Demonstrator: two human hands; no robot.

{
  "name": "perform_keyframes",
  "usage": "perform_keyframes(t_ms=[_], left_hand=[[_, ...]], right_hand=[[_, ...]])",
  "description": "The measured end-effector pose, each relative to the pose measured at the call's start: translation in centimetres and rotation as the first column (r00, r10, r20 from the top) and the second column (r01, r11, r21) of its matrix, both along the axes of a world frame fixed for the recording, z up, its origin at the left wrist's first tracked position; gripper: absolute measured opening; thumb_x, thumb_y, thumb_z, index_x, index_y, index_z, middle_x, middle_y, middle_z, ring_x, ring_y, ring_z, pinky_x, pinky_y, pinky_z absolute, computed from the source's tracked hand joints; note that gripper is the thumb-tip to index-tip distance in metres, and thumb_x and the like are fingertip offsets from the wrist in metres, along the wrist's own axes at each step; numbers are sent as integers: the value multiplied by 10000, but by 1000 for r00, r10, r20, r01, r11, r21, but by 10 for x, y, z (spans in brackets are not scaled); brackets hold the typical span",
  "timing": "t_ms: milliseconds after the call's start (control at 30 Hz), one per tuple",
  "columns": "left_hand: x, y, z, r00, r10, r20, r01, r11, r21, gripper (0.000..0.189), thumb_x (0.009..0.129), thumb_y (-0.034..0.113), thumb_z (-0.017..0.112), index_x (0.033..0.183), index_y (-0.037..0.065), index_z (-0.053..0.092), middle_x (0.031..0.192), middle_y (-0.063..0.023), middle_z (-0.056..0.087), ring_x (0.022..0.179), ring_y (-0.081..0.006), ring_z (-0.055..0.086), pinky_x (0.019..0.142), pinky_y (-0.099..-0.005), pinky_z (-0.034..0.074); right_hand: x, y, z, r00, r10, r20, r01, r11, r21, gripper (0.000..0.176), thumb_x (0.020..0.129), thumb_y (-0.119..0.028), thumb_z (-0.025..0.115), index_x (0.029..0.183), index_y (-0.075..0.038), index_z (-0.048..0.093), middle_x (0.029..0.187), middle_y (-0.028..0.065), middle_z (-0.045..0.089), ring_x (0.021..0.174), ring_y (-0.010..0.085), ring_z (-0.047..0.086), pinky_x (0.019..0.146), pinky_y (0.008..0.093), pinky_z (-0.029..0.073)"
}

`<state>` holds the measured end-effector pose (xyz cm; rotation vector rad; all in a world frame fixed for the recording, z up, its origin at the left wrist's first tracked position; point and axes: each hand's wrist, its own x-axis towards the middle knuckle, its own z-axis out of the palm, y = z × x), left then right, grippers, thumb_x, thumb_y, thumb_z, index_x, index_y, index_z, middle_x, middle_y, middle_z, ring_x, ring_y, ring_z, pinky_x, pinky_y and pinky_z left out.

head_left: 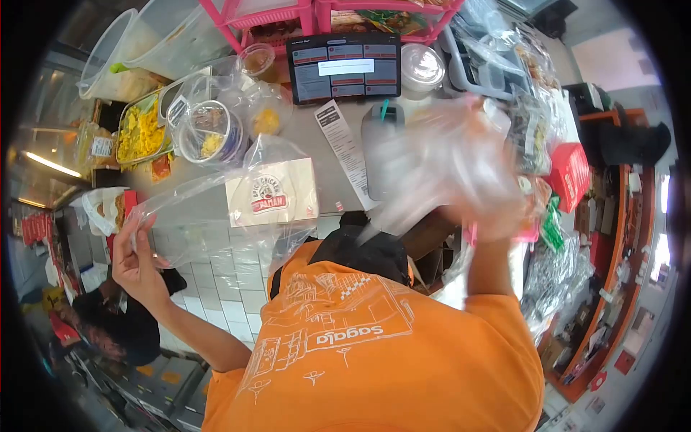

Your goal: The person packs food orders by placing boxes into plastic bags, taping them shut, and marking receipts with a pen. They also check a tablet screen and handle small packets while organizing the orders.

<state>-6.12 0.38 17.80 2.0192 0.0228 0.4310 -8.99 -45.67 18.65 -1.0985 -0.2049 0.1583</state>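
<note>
On the left, my left hand [142,263] pinches the edge of a clear plastic bag [191,209] and stretches it out sideways. The bag reaches across to a cream cardboard box [271,191] with a red printed logo, at the front edge of the counter. My right hand [497,209] is smeared by motion on the other side. It grips a second clear plastic bag [439,162], also blurred, in front of the counter's right part; what is inside does not show clearly.
A tablet [344,68] stands at the back, with a long paper receipt [342,147] before it. Clear cups [209,133] and a tray of yellow food [141,129] lie left. Pink baskets [259,13] stand behind. A red box [568,176] is right. Another person [119,317] is at lower left.
</note>
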Motion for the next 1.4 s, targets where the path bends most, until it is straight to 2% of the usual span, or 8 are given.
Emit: perform_keyframes(t_ms=[133, 267, 500, 633, 933, 1000, 1233, 1400], left_hand=[[18, 8, -16, 982, -75, 171, 92, 992, -91, 198, 983, 41, 628, 1167, -31, 654, 1144, -178, 728, 952, -230, 747, 434, -174, 452], [-11, -13, 0, 929, -368, -24, 369, 929, 30, 136, 992, -27, 561, 1071, -23, 671, 1038, -134, 745, 759, -135, 715, 452, -222, 508], [27, 23, -10, 999, -26, 42, 41, 919, -392, 190, 968, -69, 541, 966, -3, 720, 922, -82, 713, 694, -108, 681, 623, -262, 626], [45, 42, -21, 974, -213, 73, 215, 976, -26, 238, 934, -100, 549, 1118, -10, 669, 1026, -120, 707, 844, -141, 698, 672, -259, 610], [41, 67, -129, 843, -506, -182, 513, 858, -8, 1276, 513, 407, 978, 1526, 114, 260, 1482, -116, 440, 1381, -306, 420, 1070, -483, 398], [55, 10, -137, 829, -558, -40, 549, 799, 245, 1017, 635, 368, 926, 1451, 86, 389, 1398, -147, 503, 1279, -341, 489, 1017, -499, 400], [43, -88, -147, 666, -731, -149, 668, 673, -319, 535, 784, 195, 802, 1230, 23, 562, 1314, -204, 541, 1165, -374, 551, 986, -484, 401], [50, -38, -83, 667, -740, 87, 729, 673, 125, 791, 669, 225, 865, 1331, 4, 493, 1296, -194, 542, 1240, -364, 519, 1049, -465, 394]], right_hand=[[59, 268, -63, 840, 217, 496, 110, 828, -549, 132, 832, -32, 611, 959, 5, 601, 1022, 185, 561, 1058, 357, 560, 859, 377, 509], [132, 458, -317, 795, 572, -201, 94, -445, -891, 245, 759, -151, 743, 992, -79, 760, 1066, 154, 726, 1009, 380, 687, 767, 459, 569], [81, 296, -79, 671, 513, 535, 312, 458, -832, 412, 826, -219, 748, 1192, -64, 639, 1019, 137, 706, 1013, 352, 673, 962, 461, 495], [49, 195, 35, 845, 315, -432, -172, -605, -777, 538, 834, -521, 726, 956, 3, 708, 923, 159, 697, 829, 330, 642, 867, 451, 495], [-7, 78, -69, 938, -242, 247, 330, 407, -852, 710, 587, -207, 937, 1220, -58, 654, 1206, 107, 666, 1129, 293, 618, 949, 409, 492], [42, 81, -141, 791, 228, -568, -564, -92, -821, 947, 568, -480, 919, 1361, -89, 579, 1375, 192, 566, 1259, 320, 556, 989, 434, 485], [34, 236, -156, 817, 194, 544, 516, 178, -838, 554, 815, -443, 709, 1261, -116, 664, 1397, 166, 572, 1393, 308, 404, 1185, 544, 189], [37, 249, -166, 821, -449, 352, 570, 625, -533, 368, 804, -339, 643, 1101, -123, 666, 1187, 112, 618, 1261, 279, 478, 1145, 577, 245]])
